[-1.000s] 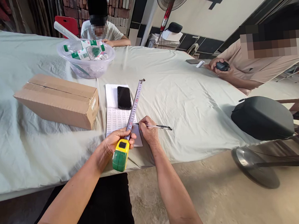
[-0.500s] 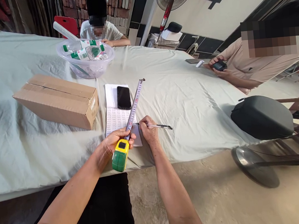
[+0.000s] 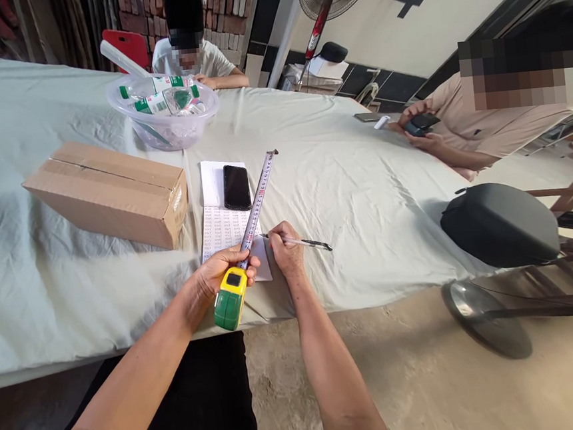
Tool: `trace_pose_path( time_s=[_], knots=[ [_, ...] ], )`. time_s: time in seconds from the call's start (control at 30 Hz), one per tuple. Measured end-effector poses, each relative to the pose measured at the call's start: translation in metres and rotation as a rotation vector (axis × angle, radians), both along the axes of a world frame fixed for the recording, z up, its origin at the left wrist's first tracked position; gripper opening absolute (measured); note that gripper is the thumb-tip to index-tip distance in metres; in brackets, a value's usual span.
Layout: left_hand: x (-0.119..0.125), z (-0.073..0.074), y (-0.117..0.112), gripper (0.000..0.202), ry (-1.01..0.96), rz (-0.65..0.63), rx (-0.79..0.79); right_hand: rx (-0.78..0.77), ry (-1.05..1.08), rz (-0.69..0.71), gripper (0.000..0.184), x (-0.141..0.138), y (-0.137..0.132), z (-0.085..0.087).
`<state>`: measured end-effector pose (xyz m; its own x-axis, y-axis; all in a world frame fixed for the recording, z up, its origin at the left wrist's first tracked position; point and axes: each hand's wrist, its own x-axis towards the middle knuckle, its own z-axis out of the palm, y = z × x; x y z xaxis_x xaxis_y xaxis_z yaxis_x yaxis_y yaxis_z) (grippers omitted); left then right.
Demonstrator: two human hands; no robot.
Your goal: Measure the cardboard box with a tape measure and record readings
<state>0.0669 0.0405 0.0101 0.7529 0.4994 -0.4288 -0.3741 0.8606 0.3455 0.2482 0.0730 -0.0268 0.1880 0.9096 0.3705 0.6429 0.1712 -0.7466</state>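
Observation:
My left hand [image 3: 225, 266] is closed on a green and yellow tape measure [image 3: 229, 301], gripping it where the blade comes out. The white blade stretches up and to the right, crossing over a notebook [image 3: 212, 231] filled with rows of handwritten figures. A pen [image 3: 306, 243] is pinched in my right hand [image 3: 286, 247], its tip at the right side of the notebook, close to the blade. On the notebook's upper part lies a black phone [image 3: 236, 186]. A closed cardboard box [image 3: 109, 194] sits left of the notebook.
Behind the box stands a clear plastic basin [image 3: 169, 135] of bottles on the cloth-covered table [image 3: 354, 189]. One person [image 3: 216, 64] sits at the far side; another [image 3: 464, 122] at the right holds a dark device. A black padded seat [image 3: 501, 226] is at the table's right edge.
My hands hold the tape measure and the pen as before, with hardly any movement. The dark device in the right-hand person's hands has tilted slightly.

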Motion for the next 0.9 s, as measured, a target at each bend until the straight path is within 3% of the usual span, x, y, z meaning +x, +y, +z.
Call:
trace_pose_path(
  time_s=[0.47, 0.63, 0.7, 0.8, 0.9],
  knots=[
    [0.000, -0.004, 0.001, 0.012, -0.033, 0.021, 0.010, -0.005, -0.019, 0.018, 0.011, 0.000, 0.001, -0.001],
    [0.001, -0.008, 0.001, 0.007, -0.049, 0.047, 0.049, -0.008, 0.063, 0.043, 0.012, 0.002, -0.001, 0.002],
    [0.001, -0.010, 0.001, 0.004, -0.063, 0.079, 0.077, 0.014, 0.119, -0.020, 0.014, 0.003, 0.000, 0.002],
    [0.002, -0.013, -0.001, 0.018, -0.085, 0.116, 0.130, 0.057, 0.173, -0.161, 0.014, 0.005, 0.003, -0.001],
    [0.002, -0.011, -0.007, 0.024, -0.092, 0.142, 0.181, 0.067, 0.139, -0.197, 0.021, 0.006, 0.006, -0.005]
  ],
)
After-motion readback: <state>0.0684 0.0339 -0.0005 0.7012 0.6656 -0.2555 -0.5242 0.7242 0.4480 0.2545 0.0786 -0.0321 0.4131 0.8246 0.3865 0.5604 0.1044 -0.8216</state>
